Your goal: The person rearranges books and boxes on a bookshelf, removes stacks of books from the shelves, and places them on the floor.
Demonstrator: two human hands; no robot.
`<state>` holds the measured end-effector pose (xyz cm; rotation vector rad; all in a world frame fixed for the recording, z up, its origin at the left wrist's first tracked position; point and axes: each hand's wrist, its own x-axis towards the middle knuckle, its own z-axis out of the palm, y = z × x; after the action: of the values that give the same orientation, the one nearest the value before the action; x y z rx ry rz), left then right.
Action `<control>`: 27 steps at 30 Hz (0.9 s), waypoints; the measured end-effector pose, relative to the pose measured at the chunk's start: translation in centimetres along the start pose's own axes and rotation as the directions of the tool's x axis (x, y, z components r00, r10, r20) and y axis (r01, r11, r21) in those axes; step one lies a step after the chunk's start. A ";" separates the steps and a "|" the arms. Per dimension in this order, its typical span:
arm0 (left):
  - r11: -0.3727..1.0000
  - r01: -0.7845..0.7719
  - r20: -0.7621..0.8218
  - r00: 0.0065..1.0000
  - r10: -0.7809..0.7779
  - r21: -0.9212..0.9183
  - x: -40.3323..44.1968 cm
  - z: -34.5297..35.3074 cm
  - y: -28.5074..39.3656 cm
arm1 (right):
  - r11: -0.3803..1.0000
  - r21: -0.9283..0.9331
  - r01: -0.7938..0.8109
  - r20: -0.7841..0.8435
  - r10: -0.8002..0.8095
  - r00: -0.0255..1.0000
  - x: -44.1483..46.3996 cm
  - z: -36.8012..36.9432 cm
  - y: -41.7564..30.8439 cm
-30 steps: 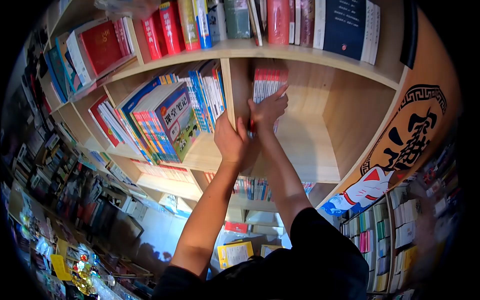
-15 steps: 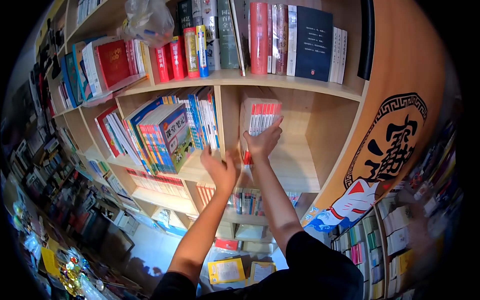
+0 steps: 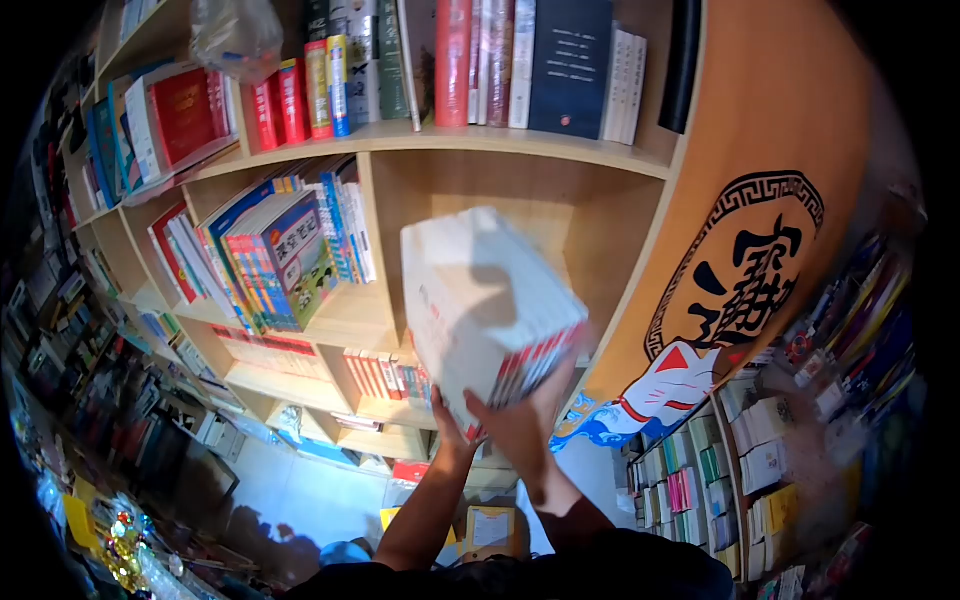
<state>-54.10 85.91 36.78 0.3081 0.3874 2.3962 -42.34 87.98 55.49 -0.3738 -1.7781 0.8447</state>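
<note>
A block of white books (image 3: 470, 290) with red-marked spines is out in front of the shelf compartment, tilted, its spines facing down and right. Near its lower left corner my left hand (image 3: 454, 440) grips the books from below, its fingers partly hidden behind them. My right hand (image 3: 515, 430) is closed around the lower spine side, with the thumb on the white cover and the fingers blurred or hidden. Behind the books is the wooden compartment (image 3: 610, 215) of the bookcase.
Colourful workbooks (image 3: 285, 260) stand in the compartment to the left. Above, a shelf board (image 3: 480, 138) carries red, dark blue and white books. A side panel (image 3: 650, 220) with a painted cat and lettering bounds the right. Lower shelves hold more books (image 3: 385, 372).
The block of books has come out of the compartment towards me and tilted. My left hand, earlier apart from it with fingers spread, now holds it too. The view has shifted right.
</note>
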 end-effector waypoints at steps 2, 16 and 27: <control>0.995 -0.090 0.016 0.996 0.089 0.047 -1.0 -1.4 -1.8 | 1.000 -0.019 0.009 0.070 -0.008 0.998 -2.4 -1.8 0.3; 0.996 -0.045 -0.380 0.925 0.013 -0.074 -22.3 -9.3 -4.7 | 0.864 0.168 -0.475 0.947 -0.008 0.321 0.8 -15.9 7.4; 0.967 0.231 -0.872 0.489 -0.015 0.112 -41.1 -12.3 -10.6 | 0.372 -0.615 -0.696 0.765 0.496 -0.411 -20.0 -12.9 28.8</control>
<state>-21.33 63.98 16.82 -0.8989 1.0925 2.1743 -27.41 100.41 23.57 -0.9737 -2.6178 2.7107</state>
